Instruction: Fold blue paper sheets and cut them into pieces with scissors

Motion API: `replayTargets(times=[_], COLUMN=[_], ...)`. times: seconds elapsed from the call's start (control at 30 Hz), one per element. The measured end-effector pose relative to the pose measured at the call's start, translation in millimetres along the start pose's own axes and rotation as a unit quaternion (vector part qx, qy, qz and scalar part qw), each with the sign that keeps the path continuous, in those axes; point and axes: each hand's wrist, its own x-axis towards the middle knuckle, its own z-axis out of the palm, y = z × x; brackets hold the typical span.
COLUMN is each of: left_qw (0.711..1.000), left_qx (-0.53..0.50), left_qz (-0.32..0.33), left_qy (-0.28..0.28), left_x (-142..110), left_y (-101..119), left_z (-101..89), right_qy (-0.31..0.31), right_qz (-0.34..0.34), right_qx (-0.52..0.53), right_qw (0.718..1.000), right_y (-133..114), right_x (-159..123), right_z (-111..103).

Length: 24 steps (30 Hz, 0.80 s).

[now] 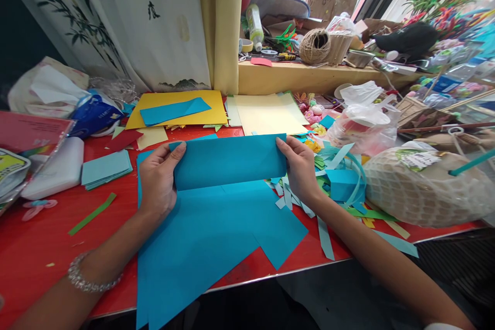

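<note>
A large blue paper sheet (216, 232) lies on the red table (42, 247), its far part folded toward me into a flap (230, 161). My left hand (158, 181) grips the flap's left end, thumb on top. My right hand (299, 167) pinches the flap's right end. Both hands are closed on the paper. The sheet's near corners hang over the table's front edge.
Yellow paper (178, 108) with a blue strip, cream sheets (266, 113) and a pale blue stack (105, 167) lie behind and left. Paper scraps (332, 175), plastic bags (363, 118) and a netted bundle (421, 185) crowd the right. A windowsill holds twine (314, 45) and clutter.
</note>
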Motion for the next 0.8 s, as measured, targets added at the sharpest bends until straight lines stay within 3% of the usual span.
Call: replayTargets(times=[0.37,0.8], left_qw=[0.999,0.999], left_qx=[-0.024,-0.024], left_qz=[0.016,0.015], left_qy=[0.023,0.018], left_x=[2.5,3.0], left_y=[-2.9,-2.5], left_z=[0.3,-0.8], right_qy=[0.007,0.000], right_qz=[-0.001,-0.004], right_qx=[0.053,0.020], right_qw=[0.999,1.000], right_y=[0.3,-0.8], right_x=[0.1,-1.3], right_z=[0.2,0.9])
